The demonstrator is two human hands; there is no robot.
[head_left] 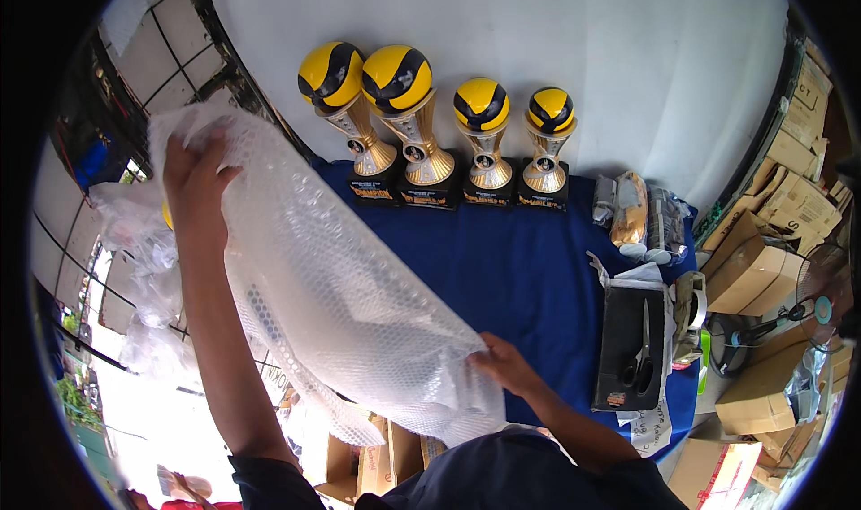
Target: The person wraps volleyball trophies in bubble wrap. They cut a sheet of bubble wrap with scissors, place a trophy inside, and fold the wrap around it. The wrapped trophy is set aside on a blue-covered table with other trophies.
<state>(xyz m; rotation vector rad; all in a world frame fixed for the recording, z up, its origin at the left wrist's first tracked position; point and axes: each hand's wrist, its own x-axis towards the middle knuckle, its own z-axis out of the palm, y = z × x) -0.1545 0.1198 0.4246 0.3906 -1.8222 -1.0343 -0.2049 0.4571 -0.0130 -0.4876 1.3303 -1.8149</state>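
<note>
A large sheet of clear bubble wrap stretches slantwise in front of me, from the upper left down to my lap. My left hand is raised high and closed on its upper corner, with part of the fingers behind the plastic. Lower down, my right hand pinches the sheet's right edge. Beyond the wrap, several gold trophies stand upright in a row on black bases, each topped by a yellow and black ball. Neither hand touches them.
A blue cloth covers the table. At its right lie scissors on a black box, and plastic-wrapped items. Cardboard boxes and a fan are farther right. Clear plastic bags hang at left.
</note>
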